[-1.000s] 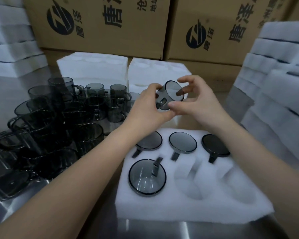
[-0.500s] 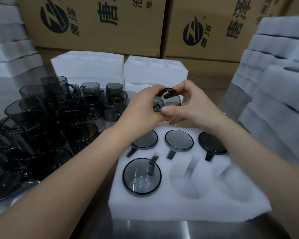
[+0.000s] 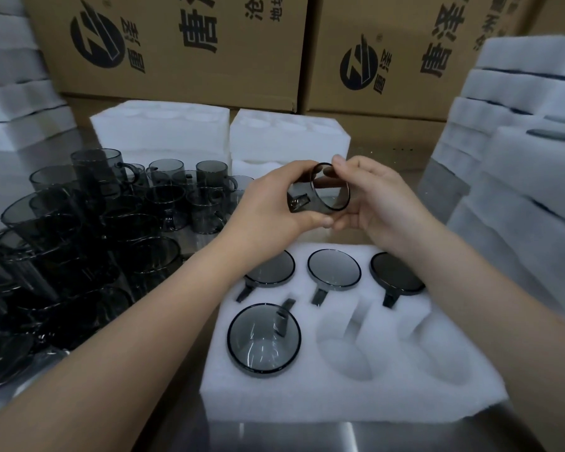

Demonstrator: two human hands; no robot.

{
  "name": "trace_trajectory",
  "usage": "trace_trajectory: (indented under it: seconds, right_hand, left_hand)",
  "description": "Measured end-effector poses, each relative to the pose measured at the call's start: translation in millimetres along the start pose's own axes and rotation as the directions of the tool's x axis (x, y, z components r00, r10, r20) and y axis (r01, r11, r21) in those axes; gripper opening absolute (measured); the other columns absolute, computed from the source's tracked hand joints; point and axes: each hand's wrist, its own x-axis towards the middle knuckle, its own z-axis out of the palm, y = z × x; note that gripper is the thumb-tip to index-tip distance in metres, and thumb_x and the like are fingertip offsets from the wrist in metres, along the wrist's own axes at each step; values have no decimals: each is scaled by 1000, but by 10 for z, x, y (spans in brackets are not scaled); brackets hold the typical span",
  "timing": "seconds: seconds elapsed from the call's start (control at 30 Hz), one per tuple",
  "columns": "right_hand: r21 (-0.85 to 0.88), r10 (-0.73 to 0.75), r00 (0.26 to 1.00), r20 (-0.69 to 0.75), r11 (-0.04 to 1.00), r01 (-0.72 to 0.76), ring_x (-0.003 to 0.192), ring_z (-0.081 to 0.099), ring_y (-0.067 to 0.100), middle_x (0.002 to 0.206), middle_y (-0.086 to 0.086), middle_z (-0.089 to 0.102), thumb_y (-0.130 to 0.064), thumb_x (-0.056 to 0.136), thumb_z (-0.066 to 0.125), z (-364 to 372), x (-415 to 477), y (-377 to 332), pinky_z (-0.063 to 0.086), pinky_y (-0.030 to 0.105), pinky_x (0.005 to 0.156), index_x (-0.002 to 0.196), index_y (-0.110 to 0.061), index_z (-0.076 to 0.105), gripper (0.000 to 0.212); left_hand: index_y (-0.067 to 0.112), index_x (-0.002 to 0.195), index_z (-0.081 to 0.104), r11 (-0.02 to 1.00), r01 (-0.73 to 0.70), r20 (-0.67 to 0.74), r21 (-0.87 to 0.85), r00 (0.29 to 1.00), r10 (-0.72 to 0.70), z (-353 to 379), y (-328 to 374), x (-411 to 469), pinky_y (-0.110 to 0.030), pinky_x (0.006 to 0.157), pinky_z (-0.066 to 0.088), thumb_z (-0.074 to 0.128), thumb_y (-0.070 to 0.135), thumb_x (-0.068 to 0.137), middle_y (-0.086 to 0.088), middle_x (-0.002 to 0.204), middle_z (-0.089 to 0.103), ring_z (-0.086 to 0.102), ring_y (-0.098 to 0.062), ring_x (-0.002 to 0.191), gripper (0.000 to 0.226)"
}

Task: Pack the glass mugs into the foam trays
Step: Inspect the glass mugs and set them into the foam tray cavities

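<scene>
A smoky grey glass mug (image 3: pixel 320 192) lies on its side in the air, gripped from the left by my left hand (image 3: pixel 271 203) and from the right by my right hand (image 3: pixel 377 199). Below it a white foam tray (image 3: pixel 356 396) holds several mugs: three in the far row (image 3: pixel 334 270) and one at the near left (image 3: pixel 263 339). Two near pockets, middle (image 3: pixel 343 350) and right (image 3: pixel 444 350), hold nothing. Many loose mugs (image 3: pixel 88 230) crowd the steel table to the left.
Foam trays (image 3: pixel 160 128) sit behind the loose mugs, with more foam stacked at the right (image 3: pixel 519 164) and far left (image 3: pixel 17 102). Printed cardboard boxes (image 3: pixel 183 47) wall off the back. A steel table edge (image 3: pixel 307 435) runs in front.
Both hands have turned the held mug, so its rim now faces more to the right. My right fingers have closed over the rim's top. The mug stays above the tray.
</scene>
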Motion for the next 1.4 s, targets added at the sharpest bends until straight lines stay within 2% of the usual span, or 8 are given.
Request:
trace_trajectory:
  seconds: [0.13,0.27,0.47,0.63,0.73,0.83,1.0,1.4]
  right_hand:
    - [165,69,985,157,982,-95,63,68,23,104,10,70,-24,89,60,-50,13,-6,56,27,56,116,-10,65,31]
    - [191,45,964,262,977,-97,72,67,21,108,13,65,-12,81,62,-63,2,20,57,27,69,131,-8,57,51]
    - [-60,-15,993,121,998,22,56,61,18,82,3,69,-19,69,83,52,-14,28,53,29,55,107,-12,58,47]
    - [-403,-184,980,-73,904,140,44,54,14,78,-4,62,-35,76,82,182,-22,51,44,27,40,87,-13,51,40]
    - [-302,-197,975,-101,940,159,43,52,16,69,-10,65,-37,92,65,157,-14,35,43,27,42,85,-15,61,24]
    - [-110,-110,990,-83,989,101,53,59,19,100,0,66,-33,100,53,91,6,15,49,28,51,109,-23,67,19]
    - [-19,8,982,188,1000,-4,76,67,24,116,6,68,-30,98,53,14,30,76,55,33,65,134,-23,56,37]
    - [-259,-123,992,34,957,128,66,55,12,80,-4,55,-34,66,80,45,27,87,48,32,61,97,-22,67,35]
  left_hand:
    - [19,123,61,995,41,-32,-95,999,-44,-40,-7,3,-18,96,45,78,12,77,11,113,66,59,-2,109,50]
    - [16,120,63,974,105,-51,-202,992,-118,-53,-21,-12,-36,84,57,76,8,80,-1,105,70,68,-20,89,43]
    - [32,106,64,992,114,-99,51,989,-108,-31,-53,-6,-18,77,49,79,34,73,16,92,68,63,0,86,36]
    - [32,103,54,960,63,-55,273,997,-50,26,-53,-6,-23,78,45,77,52,58,9,98,59,41,-10,104,54]
    - [27,103,50,975,44,-76,217,997,-28,34,-48,1,-15,69,42,78,46,62,12,98,60,51,-10,98,54]
    - [27,100,45,991,134,-168,0,977,-132,-7,-46,9,-21,73,50,80,37,59,10,97,62,62,-6,89,55]
    - [29,104,45,921,115,-159,-373,970,-185,-57,-102,9,-37,89,55,73,14,58,2,105,64,66,-20,101,57]
    - [19,116,65,985,116,86,-130,991,-105,-77,-127,25,-43,100,48,83,13,72,3,111,70,64,-15,108,48]
